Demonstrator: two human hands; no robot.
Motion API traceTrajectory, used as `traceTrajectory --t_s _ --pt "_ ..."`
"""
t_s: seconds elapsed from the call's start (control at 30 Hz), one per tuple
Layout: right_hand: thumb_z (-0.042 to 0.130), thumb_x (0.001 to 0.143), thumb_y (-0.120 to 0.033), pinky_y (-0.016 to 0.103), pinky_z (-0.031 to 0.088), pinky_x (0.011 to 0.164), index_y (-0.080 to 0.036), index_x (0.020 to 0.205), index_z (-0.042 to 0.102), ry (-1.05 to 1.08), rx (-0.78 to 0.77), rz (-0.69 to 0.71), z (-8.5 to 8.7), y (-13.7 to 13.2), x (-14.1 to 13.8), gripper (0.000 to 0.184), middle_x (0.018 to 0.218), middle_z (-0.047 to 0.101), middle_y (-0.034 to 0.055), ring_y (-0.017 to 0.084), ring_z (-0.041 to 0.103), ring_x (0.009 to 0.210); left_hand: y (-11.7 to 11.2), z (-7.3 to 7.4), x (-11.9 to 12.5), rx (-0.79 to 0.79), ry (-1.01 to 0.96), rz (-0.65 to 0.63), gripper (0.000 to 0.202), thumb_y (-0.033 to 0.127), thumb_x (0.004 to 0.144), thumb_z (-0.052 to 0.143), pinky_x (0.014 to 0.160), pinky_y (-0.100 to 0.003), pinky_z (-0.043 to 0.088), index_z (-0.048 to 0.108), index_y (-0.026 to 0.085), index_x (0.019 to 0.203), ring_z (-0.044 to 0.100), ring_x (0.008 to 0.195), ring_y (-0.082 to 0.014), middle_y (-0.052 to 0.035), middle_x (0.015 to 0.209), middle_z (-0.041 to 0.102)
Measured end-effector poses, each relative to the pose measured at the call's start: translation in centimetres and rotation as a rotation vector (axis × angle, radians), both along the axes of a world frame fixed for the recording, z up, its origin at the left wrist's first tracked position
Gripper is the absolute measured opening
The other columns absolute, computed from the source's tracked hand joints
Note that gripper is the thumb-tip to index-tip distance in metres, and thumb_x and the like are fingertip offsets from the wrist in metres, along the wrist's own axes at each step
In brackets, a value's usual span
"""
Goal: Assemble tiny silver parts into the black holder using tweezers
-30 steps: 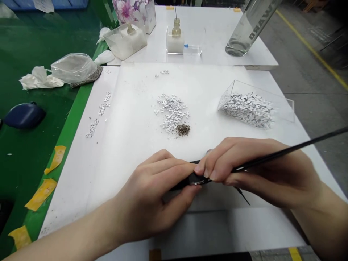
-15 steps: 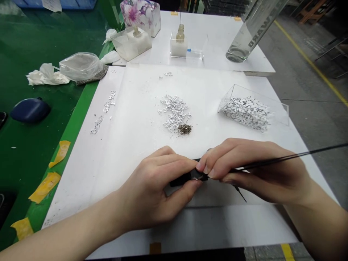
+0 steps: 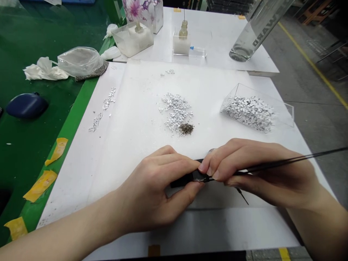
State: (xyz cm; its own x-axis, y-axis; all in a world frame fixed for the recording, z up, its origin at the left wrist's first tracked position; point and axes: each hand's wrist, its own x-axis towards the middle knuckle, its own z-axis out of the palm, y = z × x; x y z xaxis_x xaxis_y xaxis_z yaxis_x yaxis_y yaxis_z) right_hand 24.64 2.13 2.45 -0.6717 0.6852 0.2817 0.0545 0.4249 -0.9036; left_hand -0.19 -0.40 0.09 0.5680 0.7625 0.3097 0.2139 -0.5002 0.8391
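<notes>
Near the front of the white board, my left hand [image 3: 163,188] pinches a small black rectangular piece [image 3: 181,181] between thumb and fingers. A tiny shiny spot shows at the piece's right end, by the thumb tip. My right hand [image 3: 252,170] is closed around thin black cables [image 3: 293,158] that trail off to the right. Its fingertips press close to the same end of the black piece. Below that hand sticks out a thin black pointed end [image 3: 243,197]; what it belongs to is hidden. A round greyish thing behind the right fingertips is mostly covered.
Beyond the hands lie a pile of small silvery-white parts [image 3: 176,108] and a heap of tiny brown bits [image 3: 186,128]. A clear box [image 3: 282,108] of similar parts stands right. Farther back are a small bottle [image 3: 183,30] in a holder and a tall clear bottle [image 3: 241,50].
The camera view has shifted slightly. Both hands keep their grip, and a short dark strand now shows between the right fingertips and the black piece.
</notes>
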Motion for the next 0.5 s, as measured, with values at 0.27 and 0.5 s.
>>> traceTrajectory --t_s 0.27,0.5 --pt "0.074 0.097 -0.014 0.034 0.069 0.088 -0.024 0.113 0.080 0.021 -0.034 -0.014 -0.11 -0.09 0.06 0.019 0.103 0.082 0.0060 0.023 0.080 0.099 0.03 -0.05 0.12 -0.004 -0.009 0.014 0.015 0.013 0.098 0.066 0.083 -0.030 0.055 0.073 0.018 0.111 0.070 0.082 -0.0143 -0.0019 0.097 0.080" --pt "0.073 0.098 -0.012 0.036 0.069 0.088 -0.024 0.114 0.080 0.040 -0.033 -0.021 -0.31 -0.08 0.06 0.021 0.103 0.082 0.0064 0.024 0.080 0.099 0.15 -0.10 0.21 0.013 -0.029 -0.002 0.012 0.012 0.098 0.066 0.083 -0.031 0.055 0.073 0.016 0.107 0.071 0.084 -0.0157 -0.0052 0.098 0.081"
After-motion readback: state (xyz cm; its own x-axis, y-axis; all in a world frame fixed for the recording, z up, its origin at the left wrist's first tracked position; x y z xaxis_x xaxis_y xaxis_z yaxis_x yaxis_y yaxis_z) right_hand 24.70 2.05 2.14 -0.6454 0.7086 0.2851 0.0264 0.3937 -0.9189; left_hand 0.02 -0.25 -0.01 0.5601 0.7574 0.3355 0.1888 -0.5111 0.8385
